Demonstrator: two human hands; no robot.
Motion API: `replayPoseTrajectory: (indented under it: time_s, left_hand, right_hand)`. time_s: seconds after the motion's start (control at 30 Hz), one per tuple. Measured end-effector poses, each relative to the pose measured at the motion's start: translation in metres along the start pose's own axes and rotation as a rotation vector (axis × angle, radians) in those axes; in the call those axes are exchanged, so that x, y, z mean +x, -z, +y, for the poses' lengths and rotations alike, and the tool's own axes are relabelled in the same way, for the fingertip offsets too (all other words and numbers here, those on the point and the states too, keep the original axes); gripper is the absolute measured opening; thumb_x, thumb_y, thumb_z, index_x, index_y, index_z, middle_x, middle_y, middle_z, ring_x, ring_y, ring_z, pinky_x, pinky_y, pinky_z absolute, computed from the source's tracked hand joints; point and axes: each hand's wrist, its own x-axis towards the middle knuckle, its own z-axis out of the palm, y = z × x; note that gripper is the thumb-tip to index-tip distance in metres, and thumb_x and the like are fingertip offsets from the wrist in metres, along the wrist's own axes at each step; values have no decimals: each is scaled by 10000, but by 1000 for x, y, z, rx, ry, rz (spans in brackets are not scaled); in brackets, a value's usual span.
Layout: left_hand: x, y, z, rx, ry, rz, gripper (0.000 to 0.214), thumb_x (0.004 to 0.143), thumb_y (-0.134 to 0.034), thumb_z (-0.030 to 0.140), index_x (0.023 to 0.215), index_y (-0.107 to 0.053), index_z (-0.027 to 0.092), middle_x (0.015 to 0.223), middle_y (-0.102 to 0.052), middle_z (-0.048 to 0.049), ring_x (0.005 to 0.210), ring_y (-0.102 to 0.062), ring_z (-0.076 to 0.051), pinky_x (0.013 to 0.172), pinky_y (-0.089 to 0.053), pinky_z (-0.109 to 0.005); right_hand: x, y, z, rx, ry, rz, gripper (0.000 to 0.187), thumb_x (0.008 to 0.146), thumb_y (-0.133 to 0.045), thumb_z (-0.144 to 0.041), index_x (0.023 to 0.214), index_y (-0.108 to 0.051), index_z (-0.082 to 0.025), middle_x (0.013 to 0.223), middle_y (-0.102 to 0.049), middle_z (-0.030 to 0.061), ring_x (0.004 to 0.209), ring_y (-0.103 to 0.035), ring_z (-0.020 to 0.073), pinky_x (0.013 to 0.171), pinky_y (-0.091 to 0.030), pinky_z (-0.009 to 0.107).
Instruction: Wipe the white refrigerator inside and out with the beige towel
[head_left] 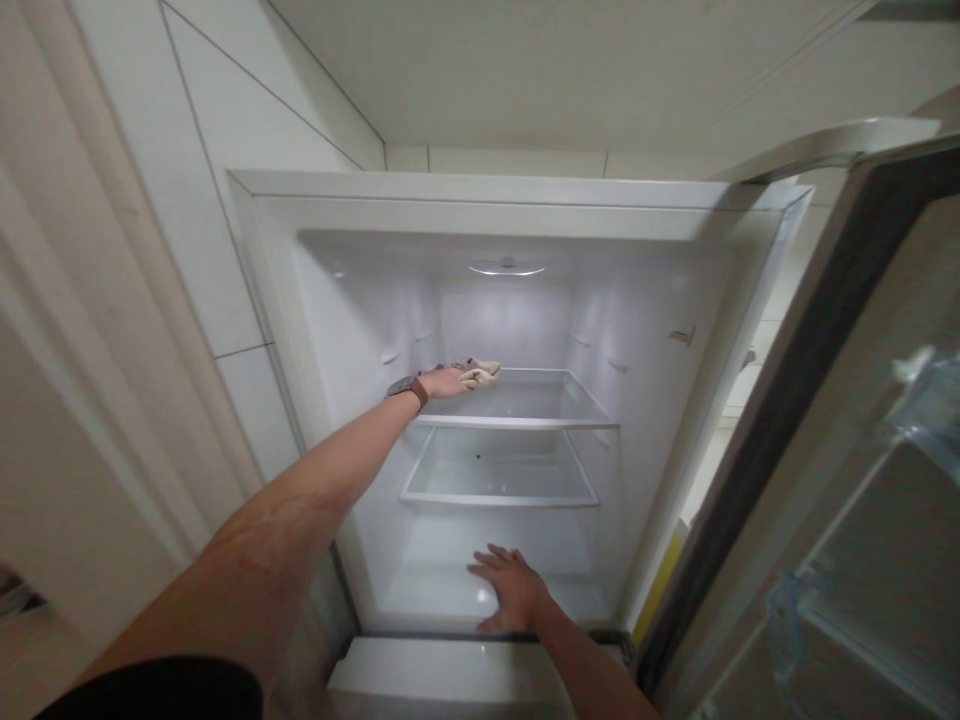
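Note:
My left hand (448, 382) reaches into an open fridge (480, 215) and is closed on a pale cloth (480, 373), just above the upper glass shelf (536, 397); whether the cloth touches the shelf I cannot tell. A watch with a brown strap (409, 390) is on that wrist. Lower down, my right hand (512, 590) has its fingers spread in front of the fridge's bottom compartment, with nothing in it. The lower glass shelf (517, 470) lies between the two hands' heights.
The fridge door (780, 400) stands open on the right, with clear door shelves. A tiled wall (217, 240) is close on the left. A lamp (507, 269) glows at the fridge's ceiling. Below the compartment is a white front panel (442, 670).

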Motion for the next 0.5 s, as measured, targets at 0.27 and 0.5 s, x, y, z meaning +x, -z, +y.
replayPoseTrajectory:
  time_s: [0.27, 0.5]
  left_hand:
    - [-48, 1, 50, 72, 56, -23, 648, 944, -525, 485, 1567, -476, 312, 1645, -466, -26, 1468, -476, -317, 1245, -348, -447]
    - [-66, -1, 84, 137, -22, -33, 585, 980, -471, 500, 1551, -471, 371, 1630, -482, 4, 1469, -469, -307, 1253, -329, -482]
  right_hand:
    - [5, 2, 2, -19, -12, -40, 1167, 598, -863, -643, 1631, -390, -379, 1735, -278, 53, 1614, -160, 404, 1272, -89, 668]
    - [8, -3, 4, -36, -29, -25, 1158, 599, -864, -634, 1628, -393, -388, 1737, -274, 44, 1613, -160, 406, 1279, -87, 639]
